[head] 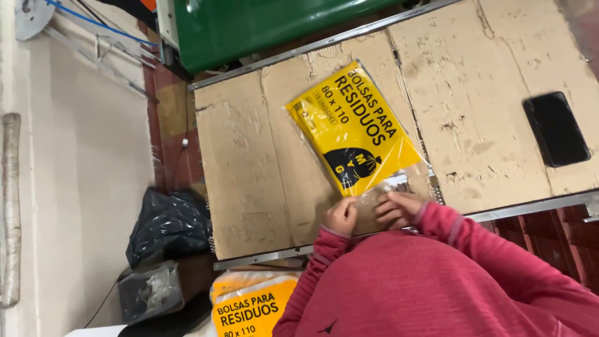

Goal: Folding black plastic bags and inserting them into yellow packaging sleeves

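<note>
On cardboard-topped table (249,175): left hand (341,216), right hand (398,209) both pinching clear end of yellow packet (352,128).

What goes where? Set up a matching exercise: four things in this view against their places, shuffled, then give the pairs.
Things:
1. yellow packet of bags
2. black phone
3. dark plastic bag
4. green machine cover

Places:
A. on the floor, left of the table
B. beyond the table's far edge
C. on the cardboard, its clear end under both hands
D. flat on the cardboard at the right, apart from the hands

Pairs: 1-C, 2-D, 3-A, 4-B
</note>
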